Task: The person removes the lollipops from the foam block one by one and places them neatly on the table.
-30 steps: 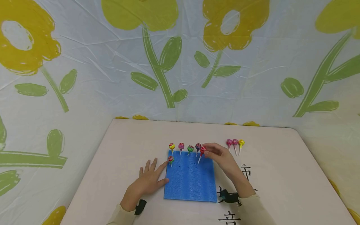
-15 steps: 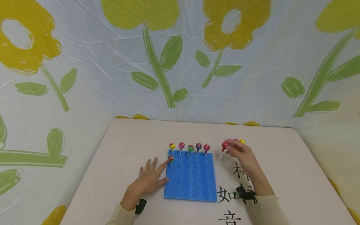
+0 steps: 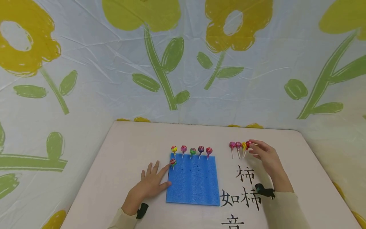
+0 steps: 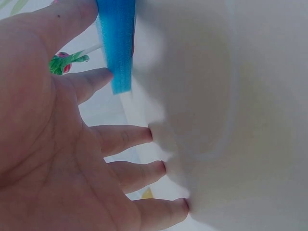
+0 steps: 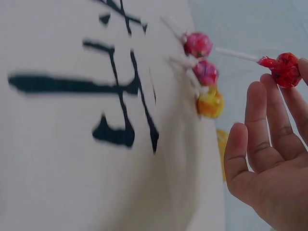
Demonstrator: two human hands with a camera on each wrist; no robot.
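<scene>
My right hand (image 3: 265, 156) pinches a red-wrapped lollipop (image 5: 285, 70) by its head, the white stick pointing away from the fingers. In the head view it overlaps a yellow lollipop (image 3: 244, 145), beside two pink lollipops (image 3: 238, 145) lying on the table. My left hand (image 3: 152, 183) is spread flat, its thumb and index finger touching the left edge of a blue foam board (image 3: 193, 187). Its other fingertips (image 4: 178, 207) rest on the table. Several lollipops stand along the board's far edge, among them a purple one (image 3: 201, 149). A red-and-green lollipop (image 3: 173, 162) stands near the left hand.
The pale table (image 3: 297, 165) carries large black Chinese characters (image 3: 251, 198) right of the board. A white cloth (image 3: 183, 95) printed with yellow flowers hangs behind and at both sides. Small dark holes (image 3: 197, 166) dot the board's upper part.
My right hand has moved right with the red lollipop, from over the board's far right corner to the lollipops lying on the table. My left hand has stayed still.
</scene>
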